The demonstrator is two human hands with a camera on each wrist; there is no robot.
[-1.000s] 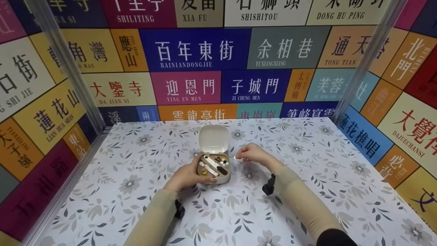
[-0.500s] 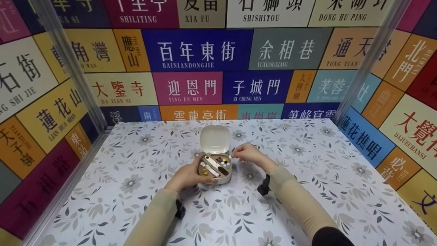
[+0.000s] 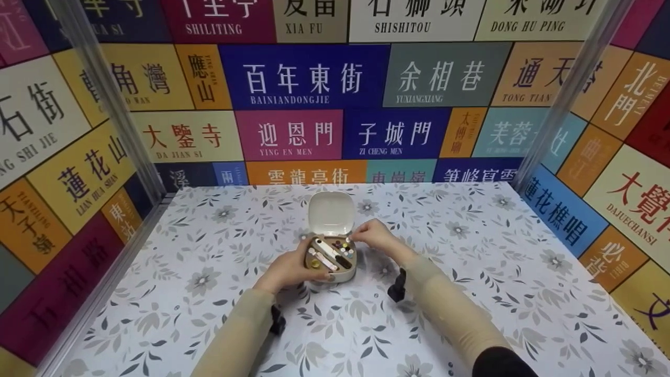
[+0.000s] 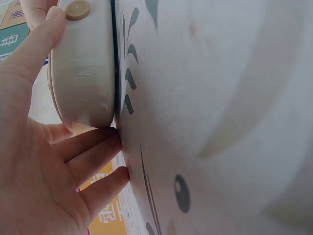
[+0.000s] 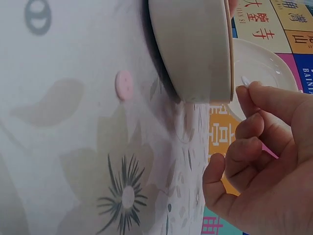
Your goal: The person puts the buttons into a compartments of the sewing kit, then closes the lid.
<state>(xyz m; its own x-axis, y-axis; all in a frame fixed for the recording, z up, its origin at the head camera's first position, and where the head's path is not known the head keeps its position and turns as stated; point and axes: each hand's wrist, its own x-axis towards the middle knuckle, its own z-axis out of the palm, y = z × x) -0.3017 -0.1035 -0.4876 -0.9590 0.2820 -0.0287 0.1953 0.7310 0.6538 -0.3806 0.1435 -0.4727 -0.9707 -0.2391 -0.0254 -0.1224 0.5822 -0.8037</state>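
Observation:
A cream sewing box (image 3: 345,275) stands on the table with its lid (image 3: 331,212) raised. My left hand (image 3: 285,271) grips its left side, the thumb at the front beside a round tan catch (image 4: 77,10) and the fingers around the far side. Over the box's right rim, my right hand (image 3: 375,234) pinches a small white button (image 5: 245,82) between thumb and forefinger; its other fingers are loosely curled. Inside the box lie several small coloured buttons (image 3: 346,248), slim white and black tools (image 3: 333,252) and a gold round piece (image 3: 315,264).
A pink button (image 5: 124,85) lies on the flower-patterned table (image 3: 209,314), to the right of the box. Behind the table rises a wall (image 3: 309,76) of coloured signs, with clear corner posts (image 3: 549,104) at both sides.
My right hand has moved left with the white button, from beside the box to over its right rim. The left hand keeps its grip on the box.

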